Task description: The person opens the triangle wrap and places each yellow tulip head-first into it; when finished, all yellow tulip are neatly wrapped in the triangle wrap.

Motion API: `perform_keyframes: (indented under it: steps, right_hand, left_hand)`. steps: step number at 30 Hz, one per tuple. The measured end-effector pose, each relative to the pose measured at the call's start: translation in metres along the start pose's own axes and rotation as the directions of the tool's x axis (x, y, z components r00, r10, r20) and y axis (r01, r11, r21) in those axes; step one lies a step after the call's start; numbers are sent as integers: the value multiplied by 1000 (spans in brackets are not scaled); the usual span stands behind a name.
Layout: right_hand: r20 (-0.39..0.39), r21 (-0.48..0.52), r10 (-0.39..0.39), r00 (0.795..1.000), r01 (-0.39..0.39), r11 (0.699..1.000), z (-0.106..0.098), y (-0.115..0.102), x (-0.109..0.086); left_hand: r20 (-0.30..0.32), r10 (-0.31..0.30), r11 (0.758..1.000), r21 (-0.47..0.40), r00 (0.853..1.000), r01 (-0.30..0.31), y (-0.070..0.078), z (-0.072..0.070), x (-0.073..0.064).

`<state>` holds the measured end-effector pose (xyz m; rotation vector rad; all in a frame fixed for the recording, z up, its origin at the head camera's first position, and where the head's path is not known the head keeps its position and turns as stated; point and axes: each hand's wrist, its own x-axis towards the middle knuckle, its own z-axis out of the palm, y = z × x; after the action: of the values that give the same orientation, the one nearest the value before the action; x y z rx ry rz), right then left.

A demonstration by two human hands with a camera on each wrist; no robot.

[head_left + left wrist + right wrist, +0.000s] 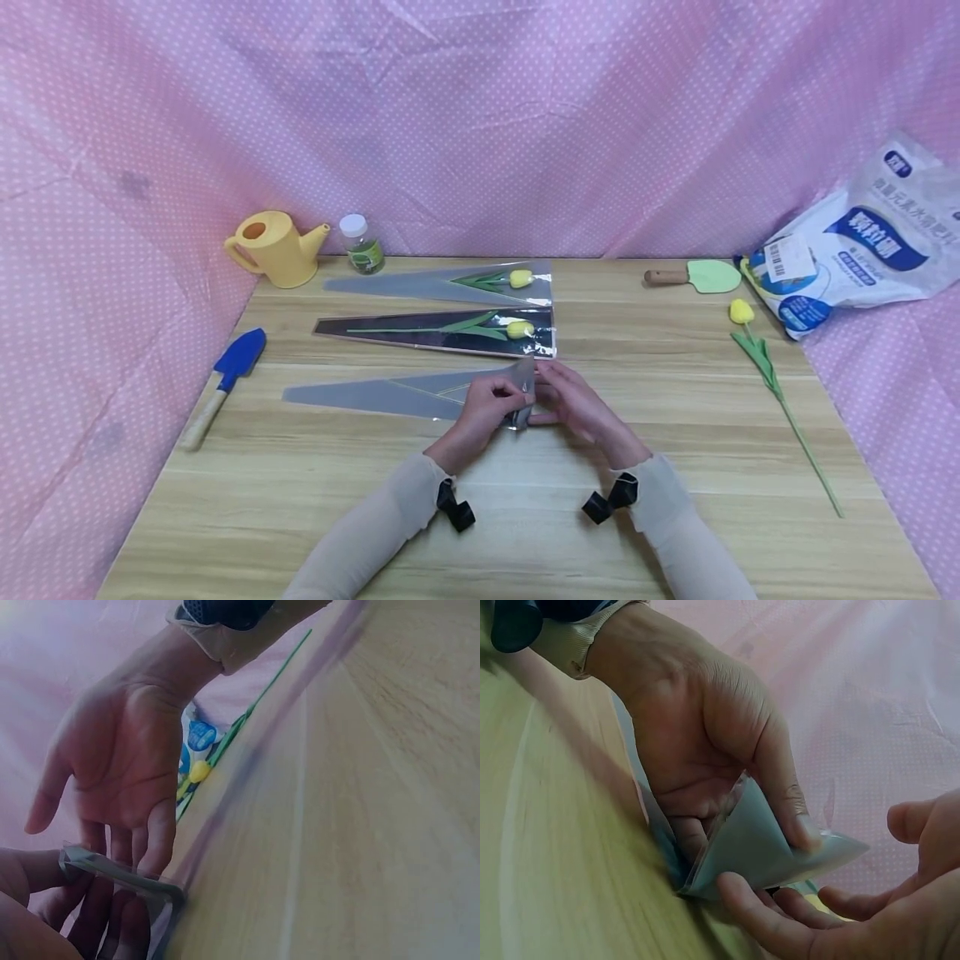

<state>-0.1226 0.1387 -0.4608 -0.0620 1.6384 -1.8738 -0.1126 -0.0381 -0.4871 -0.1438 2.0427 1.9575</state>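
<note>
A grey, see-through flower sleeve lies on the table with its narrow end to the left and its wide mouth to the right. My left hand pinches the film near the mouth, thumb pressing on it in the right wrist view, where the sleeve is bent up and spread. My right hand is at the mouth from the right, palm facing it. Its fairly straight fingers reach the film's edge in the left wrist view. Behind lie two sleeves, a dark one and a grey one, each holding a yellow tulip.
A loose yellow tulip lies at the right. Behind it are a green trowel and a white bag. At the left are a blue trowel, a yellow watering can and a white-lidded jar.
</note>
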Motion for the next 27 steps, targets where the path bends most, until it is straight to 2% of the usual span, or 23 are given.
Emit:
perform_keyframes:
  steps: [4, 14, 20, 27]
  right_hand:
    - [-31, 7, 1, 1000, -1, 1000, -1, 3, 2]
    - [-164, -38, 1, 986, -7, 999, 2, 10, 8]
    - [-199, -40, 17, 980, -25, 999, -1, 11, 10]
    - [-222, -77, -8, 975, -9, 997, -7, 12, 8]
  left_hand:
    - [6, -17, 1000, -10, 1000, 17, -3, -1, 2]
    - [2, 15, 1000, -7, 1000, -15, -7, -1, 4]
    - [-25, 0, 999, -32, 1000, -1, -6, 0, 4]
    - [-49, 10, 997, -79, 999, -14, -9, 1, 5]
